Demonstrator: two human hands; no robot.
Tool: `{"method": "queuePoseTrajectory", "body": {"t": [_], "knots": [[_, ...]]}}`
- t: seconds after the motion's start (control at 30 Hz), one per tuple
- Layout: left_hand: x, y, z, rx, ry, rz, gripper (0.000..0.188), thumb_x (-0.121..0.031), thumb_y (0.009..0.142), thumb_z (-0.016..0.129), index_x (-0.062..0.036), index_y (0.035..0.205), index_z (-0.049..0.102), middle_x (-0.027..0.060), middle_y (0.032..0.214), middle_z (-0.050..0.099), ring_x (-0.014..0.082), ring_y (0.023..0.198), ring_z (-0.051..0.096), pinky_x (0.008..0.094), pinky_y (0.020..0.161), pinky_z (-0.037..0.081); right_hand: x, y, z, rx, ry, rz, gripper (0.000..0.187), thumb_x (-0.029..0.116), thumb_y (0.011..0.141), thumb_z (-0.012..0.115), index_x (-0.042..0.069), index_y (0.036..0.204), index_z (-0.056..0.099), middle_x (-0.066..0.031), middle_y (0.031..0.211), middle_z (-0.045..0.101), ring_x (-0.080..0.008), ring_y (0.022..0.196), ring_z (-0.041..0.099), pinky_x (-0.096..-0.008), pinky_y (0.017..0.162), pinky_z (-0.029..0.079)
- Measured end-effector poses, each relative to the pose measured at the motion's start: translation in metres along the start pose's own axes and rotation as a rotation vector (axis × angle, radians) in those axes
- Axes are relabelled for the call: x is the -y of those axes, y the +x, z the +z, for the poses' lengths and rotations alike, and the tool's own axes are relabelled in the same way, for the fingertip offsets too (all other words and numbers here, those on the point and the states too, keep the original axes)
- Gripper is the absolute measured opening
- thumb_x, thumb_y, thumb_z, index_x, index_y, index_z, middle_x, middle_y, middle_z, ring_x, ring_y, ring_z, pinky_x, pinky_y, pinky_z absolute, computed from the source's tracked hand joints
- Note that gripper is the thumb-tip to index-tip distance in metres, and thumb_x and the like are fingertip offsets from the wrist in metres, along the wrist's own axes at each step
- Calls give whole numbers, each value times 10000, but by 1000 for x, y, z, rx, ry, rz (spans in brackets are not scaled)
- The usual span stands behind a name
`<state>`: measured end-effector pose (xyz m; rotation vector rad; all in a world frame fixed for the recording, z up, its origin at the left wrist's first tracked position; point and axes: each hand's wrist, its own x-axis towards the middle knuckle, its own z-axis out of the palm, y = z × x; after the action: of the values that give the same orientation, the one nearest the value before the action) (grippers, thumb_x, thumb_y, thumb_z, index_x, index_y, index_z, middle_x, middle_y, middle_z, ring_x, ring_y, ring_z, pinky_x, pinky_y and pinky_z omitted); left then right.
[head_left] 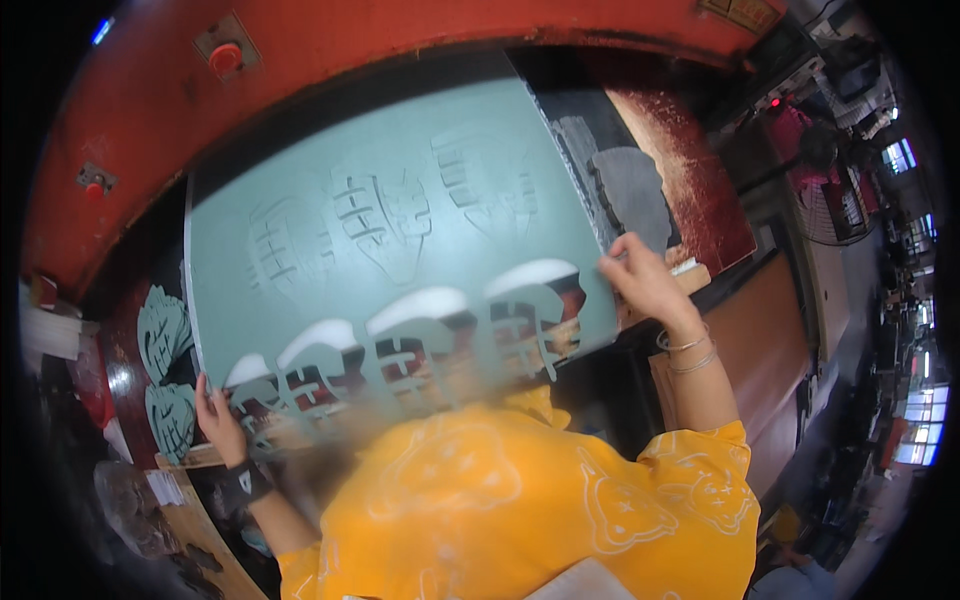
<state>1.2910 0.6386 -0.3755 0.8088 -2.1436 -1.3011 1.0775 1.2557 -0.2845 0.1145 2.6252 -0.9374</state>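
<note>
A large pale green sheet (300,220), likely foam or rubber, lies under the red machine. Several sole-like shapes are pressed or cut into its middle, and a row of open cut-outs runs along its near edge. My right hand (650,285) has its thumb and fingers pinched on the sheet's right edge. At the near left corner, my left hand (220,425) grips the left edge, fingers pointing up along it. Beside that hand sit a stack of slotted green cut pieces (172,420) and another green stack (163,330) behind it.
The red machine body (340,40) spans the far side, with a red push button (225,58) and a smaller red button (95,192). Grey cut pieces (632,190) lie right of the sheet on a worn red surface (690,170). A fan (835,205) stands farther right.
</note>
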Motion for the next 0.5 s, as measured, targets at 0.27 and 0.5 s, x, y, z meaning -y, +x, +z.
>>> {"method": "queuePoseTrajectory", "body": {"t": [0.27, 0.5], "knots": [[-72, -27, -86, 93, 450, -126, 322, -138, 942, 559, 38, 1211, 577, 100, 1103, 636, 154, 963, 595, 260, 870, 454, -26, -76, -1, 381, 450, 132, 138, 17, 828, 637, 72, 848, 512, 63, 753, 521, -6, 672, 468, -167, 589, 373], [-218, -38, 186, 770, 144, 839, 339, 7, 781, 652, -3, 1119, 631, 137, 1015, 674, 250, 899, 657, 295, 825, 504, -13, -26, 39, -425, 621, -346, 66, 66, 838, 638, 37, 871, 588, 18, 776, 583, -65, 724, 534, -223, 666, 450]]}}
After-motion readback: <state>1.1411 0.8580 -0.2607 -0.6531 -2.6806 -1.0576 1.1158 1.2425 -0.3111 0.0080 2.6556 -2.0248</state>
